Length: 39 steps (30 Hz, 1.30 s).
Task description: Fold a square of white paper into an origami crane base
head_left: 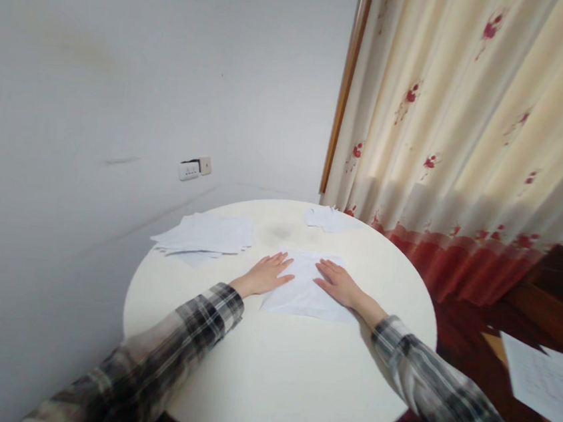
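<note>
A white sheet of paper [303,294] lies flat near the middle of a round white table [288,379]. On its left side rests my left hand [265,274], palm down, with the fingers stretched out and the thumb apart. My right hand [339,284] lies flat across the sheet's right side, fingers also extended. The sheet's middle shows between the two hands. Neither hand grips anything.
An uneven stack of white paper [209,233] overhangs the table's left edge. More paper pieces [329,219] lie at the far edge. Printed sheets [545,380] sit on a wooden surface at right. Behind are a wall socket [188,171] and a floral curtain [450,135].
</note>
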Tool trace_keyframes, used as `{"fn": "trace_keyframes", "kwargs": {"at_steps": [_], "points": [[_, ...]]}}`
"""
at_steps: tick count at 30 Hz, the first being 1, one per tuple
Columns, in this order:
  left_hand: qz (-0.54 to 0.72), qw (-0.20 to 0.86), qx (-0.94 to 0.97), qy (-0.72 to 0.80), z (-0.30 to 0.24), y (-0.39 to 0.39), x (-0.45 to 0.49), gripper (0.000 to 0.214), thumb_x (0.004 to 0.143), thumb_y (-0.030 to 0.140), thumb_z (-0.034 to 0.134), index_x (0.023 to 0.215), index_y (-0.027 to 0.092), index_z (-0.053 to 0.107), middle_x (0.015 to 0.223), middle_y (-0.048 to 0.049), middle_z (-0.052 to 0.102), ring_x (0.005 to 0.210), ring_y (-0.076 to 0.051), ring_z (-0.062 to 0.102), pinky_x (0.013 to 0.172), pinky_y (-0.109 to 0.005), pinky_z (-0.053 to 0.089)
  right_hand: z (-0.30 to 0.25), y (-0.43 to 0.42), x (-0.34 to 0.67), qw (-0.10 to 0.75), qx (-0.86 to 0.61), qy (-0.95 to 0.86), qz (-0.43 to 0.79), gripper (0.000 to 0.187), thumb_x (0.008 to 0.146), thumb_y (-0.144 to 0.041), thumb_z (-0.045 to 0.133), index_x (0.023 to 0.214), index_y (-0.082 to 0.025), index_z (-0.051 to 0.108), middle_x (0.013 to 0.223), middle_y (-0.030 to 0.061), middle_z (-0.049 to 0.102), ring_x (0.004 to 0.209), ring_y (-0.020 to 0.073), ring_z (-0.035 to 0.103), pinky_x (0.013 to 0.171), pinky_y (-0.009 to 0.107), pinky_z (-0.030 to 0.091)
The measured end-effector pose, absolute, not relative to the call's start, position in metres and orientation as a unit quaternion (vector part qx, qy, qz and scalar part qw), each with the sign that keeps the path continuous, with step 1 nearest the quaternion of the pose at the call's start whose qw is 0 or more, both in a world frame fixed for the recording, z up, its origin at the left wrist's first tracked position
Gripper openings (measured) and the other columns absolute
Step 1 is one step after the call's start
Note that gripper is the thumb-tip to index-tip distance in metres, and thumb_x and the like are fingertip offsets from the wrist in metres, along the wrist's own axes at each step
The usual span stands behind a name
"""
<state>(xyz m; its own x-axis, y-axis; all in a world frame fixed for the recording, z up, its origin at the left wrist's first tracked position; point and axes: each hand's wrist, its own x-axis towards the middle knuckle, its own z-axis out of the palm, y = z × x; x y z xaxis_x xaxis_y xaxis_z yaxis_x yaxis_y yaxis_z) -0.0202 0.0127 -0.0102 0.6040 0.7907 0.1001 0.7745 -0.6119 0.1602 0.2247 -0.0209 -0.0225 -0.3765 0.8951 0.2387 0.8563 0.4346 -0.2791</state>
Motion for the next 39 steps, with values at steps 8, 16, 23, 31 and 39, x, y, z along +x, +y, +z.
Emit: {"fn": "trace_keyframes", "kwargs": {"at_steps": [8, 16, 23, 31, 39], "points": [[0.090, 0.050, 0.877, 0.469, -0.012, 0.010, -0.022, 0.064, 0.083, 0.056, 0.027, 0.134, 0.017, 0.030, 0.143, -0.0152, 0.018, 0.132, -0.027, 0.015, 0.104, -0.040, 0.012, -0.023, -0.009, 0.244, 0.192, -0.684, -0.704, 0.007, 0.063, 0.081, -0.047, 0.041, 0.129, -0.005, 0.037, 0.131, 0.0183, 0.041, 0.123, 0.0289, 0.034, 0.101, 0.037, 0.026], [0.114, 0.066, 0.875, 0.466, -0.016, 0.013, -0.025, 0.063, 0.082, 0.056, 0.029, 0.132, 0.018, 0.033, 0.142, -0.0146, 0.019, 0.131, -0.027, 0.015, 0.104, -0.040, 0.011, -0.031, 0.000, 0.249, 0.407, -0.598, -0.655, 0.219, 0.065, 0.071, -0.045, 0.057, 0.126, -0.015, 0.039, 0.124, 0.0138, 0.049, 0.116, 0.0253, 0.043, 0.099, 0.040, 0.029], [0.121, 0.073, 0.871, 0.471, -0.016, 0.013, -0.025, 0.064, 0.082, 0.056, 0.031, 0.132, 0.018, 0.034, 0.142, -0.0157, 0.020, 0.131, -0.029, 0.015, 0.103, -0.043, 0.011, -0.017, -0.011, 0.238, 0.639, -0.488, -0.439, 0.402, 0.067, 0.058, -0.028, 0.071, 0.118, -0.027, 0.041, 0.129, 0.0072, 0.041, 0.102, 0.0193, 0.054, 0.085, 0.035, 0.046], [0.143, 0.096, 0.861, 0.479, -0.014, 0.011, -0.024, 0.065, 0.080, 0.055, 0.037, 0.132, 0.016, 0.034, 0.142, -0.0159, 0.021, 0.131, -0.029, 0.015, 0.104, -0.045, 0.010, -0.009, -0.022, 0.243, 0.559, -0.480, -0.417, 0.532, 0.048, 0.050, -0.017, 0.075, 0.093, -0.016, 0.054, 0.080, 0.0077, 0.067, 0.070, 0.0208, 0.064, 0.065, 0.033, 0.051], [0.419, 0.318, 0.706, 0.475, -0.011, 0.019, -0.019, 0.081, 0.069, 0.041, 0.060, 0.134, 0.012, 0.024, 0.140, -0.0164, 0.025, 0.125, -0.025, 0.033, 0.101, -0.035, 0.028, -0.008, -0.024, 0.237, 0.625, -0.424, -0.422, 0.501, 0.045, 0.046, -0.017, 0.075, 0.087, -0.017, 0.056, 0.071, 0.0023, 0.069, 0.060, 0.0169, 0.063, 0.061, 0.029, 0.051]]}}
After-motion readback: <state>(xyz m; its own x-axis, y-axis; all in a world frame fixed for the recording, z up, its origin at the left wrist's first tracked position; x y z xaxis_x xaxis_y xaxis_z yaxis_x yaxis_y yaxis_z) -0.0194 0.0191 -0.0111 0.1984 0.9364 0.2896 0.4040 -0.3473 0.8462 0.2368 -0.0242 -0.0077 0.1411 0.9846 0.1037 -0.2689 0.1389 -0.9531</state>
